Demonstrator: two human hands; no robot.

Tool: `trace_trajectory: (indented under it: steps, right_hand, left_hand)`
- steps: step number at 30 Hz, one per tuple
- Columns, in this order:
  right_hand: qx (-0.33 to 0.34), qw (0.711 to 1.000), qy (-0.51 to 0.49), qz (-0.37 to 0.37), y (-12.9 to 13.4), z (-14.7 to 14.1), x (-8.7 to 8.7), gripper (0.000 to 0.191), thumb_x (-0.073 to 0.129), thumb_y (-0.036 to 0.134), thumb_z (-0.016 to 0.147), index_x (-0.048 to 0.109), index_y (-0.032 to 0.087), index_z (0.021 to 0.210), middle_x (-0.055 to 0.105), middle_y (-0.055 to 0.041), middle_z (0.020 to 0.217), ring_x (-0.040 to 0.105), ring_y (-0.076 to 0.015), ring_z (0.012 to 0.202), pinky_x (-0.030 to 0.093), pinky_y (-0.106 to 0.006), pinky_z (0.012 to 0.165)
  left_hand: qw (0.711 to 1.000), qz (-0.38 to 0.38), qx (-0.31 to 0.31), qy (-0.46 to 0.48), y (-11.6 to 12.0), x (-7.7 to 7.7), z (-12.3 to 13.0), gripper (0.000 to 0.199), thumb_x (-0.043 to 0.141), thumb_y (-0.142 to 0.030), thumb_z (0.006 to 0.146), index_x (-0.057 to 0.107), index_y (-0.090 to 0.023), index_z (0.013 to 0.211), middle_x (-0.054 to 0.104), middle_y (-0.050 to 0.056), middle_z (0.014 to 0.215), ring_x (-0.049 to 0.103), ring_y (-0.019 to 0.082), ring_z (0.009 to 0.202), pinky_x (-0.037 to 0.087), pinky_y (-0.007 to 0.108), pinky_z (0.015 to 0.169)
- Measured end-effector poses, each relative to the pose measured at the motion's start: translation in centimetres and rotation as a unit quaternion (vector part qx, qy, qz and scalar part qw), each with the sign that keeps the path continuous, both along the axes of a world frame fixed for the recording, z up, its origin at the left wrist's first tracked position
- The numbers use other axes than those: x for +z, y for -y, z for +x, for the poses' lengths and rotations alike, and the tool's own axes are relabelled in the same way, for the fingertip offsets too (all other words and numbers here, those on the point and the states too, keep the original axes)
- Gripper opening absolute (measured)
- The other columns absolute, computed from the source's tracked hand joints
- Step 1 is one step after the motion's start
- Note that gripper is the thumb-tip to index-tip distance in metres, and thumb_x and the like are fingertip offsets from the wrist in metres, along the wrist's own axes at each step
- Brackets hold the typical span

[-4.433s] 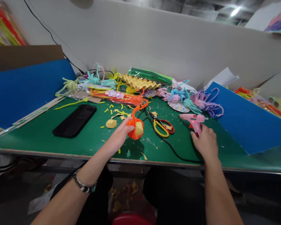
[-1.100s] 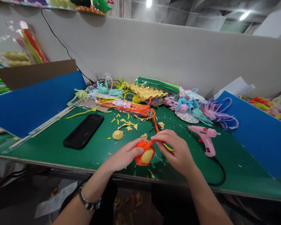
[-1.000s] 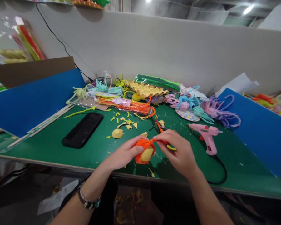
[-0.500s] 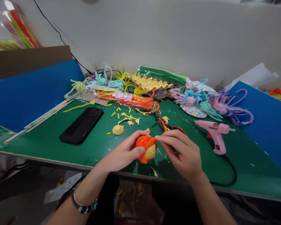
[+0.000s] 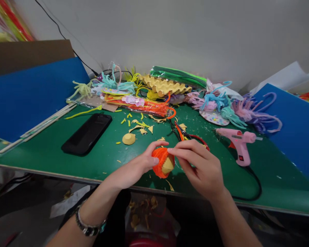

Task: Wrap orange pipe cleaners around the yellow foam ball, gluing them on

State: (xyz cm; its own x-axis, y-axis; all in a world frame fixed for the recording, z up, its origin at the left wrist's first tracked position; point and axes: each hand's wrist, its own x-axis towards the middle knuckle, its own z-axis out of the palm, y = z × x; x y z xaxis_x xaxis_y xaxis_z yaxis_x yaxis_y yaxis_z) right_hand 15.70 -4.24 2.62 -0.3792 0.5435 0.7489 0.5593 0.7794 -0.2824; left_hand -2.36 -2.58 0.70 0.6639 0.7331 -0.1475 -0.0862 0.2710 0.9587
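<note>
Close to the table's front edge, my left hand (image 5: 140,166) grips a small yellow egg-carton piece (image 5: 168,165) wound round with fuzzy orange pipe cleaner (image 5: 158,168). Its thumb presses on the near side of the winding, and the index finger is raised over the top. My right hand (image 5: 202,168) pinches at the upper right rim of the winding, thumb and forefinger together on the orange pipe cleaner. The pinched end is mostly hidden by the fingertips. Behind the hands lies a loose yellow egg-carton cup (image 5: 128,138) among trimmed scraps (image 5: 142,131).
A pink glue gun (image 5: 238,142) with a black cord lies at right. Scissors (image 5: 181,132) are partly behind my right hand. A black phone (image 5: 87,133) rests at left. Pipe cleaner bundles (image 5: 144,106) and an egg carton (image 5: 164,85) line the wall; blue boards (image 5: 36,96) flank the table.
My left index finger has lifted from the orange winding, and the wrapped piece has turned slightly. My right hand keeps its pinch at the rim. The camera view has shifted a little.
</note>
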Motion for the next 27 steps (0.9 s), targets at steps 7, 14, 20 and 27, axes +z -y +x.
trace_trajectory:
  steps: [7, 14, 20, 27]
  right_hand:
    - [0.009, 1.0, 0.006, -0.016, 0.48, -0.03, 0.25, 0.022, 0.047, 0.009, 0.086, 0.064, 0.02, 0.093, 0.062, -0.0045, 0.084, 0.06, -0.0121, 0.078, 0.05, -0.024, 0.069]
    - [-0.001, 1.0, 0.014, -0.026, 0.66, 0.34, 0.07, 0.022, 0.048, 0.011, 0.087, 0.062, 0.02, 0.101, 0.064, -0.0048, 0.087, 0.06, -0.0127, 0.079, 0.051, -0.025, 0.071]
    - [-0.013, 1.0, 0.008, -0.021, 0.5, 0.55, 0.18, 0.018, 0.05, 0.013, 0.085, 0.062, 0.02, 0.097, 0.065, -0.0041, 0.083, 0.062, -0.0135, 0.075, 0.052, -0.026, 0.069]
    - [-0.012, 1.0, 0.008, -0.014, 0.3, 0.74, -0.1, 0.017, 0.052, 0.009, 0.084, 0.063, 0.018, 0.093, 0.063, -0.0047, 0.082, 0.06, -0.0115, 0.075, 0.05, -0.023, 0.067]
  left_hand:
    - [0.991, 0.102, -0.016, -0.085, 0.38, 0.9, 0.33, 0.038, 0.047, -0.031, 0.075, 0.05, -0.023, 0.112, 0.054, 0.0, 0.094, 0.049, 0.018, 0.092, 0.039, 0.027, 0.083]
    - [0.991, 0.102, 0.011, -0.081, 0.43, 0.37, 0.54, 0.036, 0.045, -0.026, 0.073, 0.055, -0.025, 0.108, 0.057, -0.001, 0.091, 0.05, 0.017, 0.088, 0.04, 0.026, 0.081]
    - [0.988, 0.121, 0.031, -0.094, 0.41, 0.59, 0.43, 0.036, 0.045, -0.027, 0.072, 0.055, -0.023, 0.106, 0.055, -0.001, 0.088, 0.049, 0.017, 0.084, 0.041, 0.025, 0.077]
    - [0.984, 0.126, 0.075, -0.102, 0.49, 0.73, 0.45, 0.038, 0.043, -0.03, 0.071, 0.053, -0.021, 0.106, 0.056, 0.001, 0.092, 0.049, 0.018, 0.084, 0.04, 0.026, 0.076]
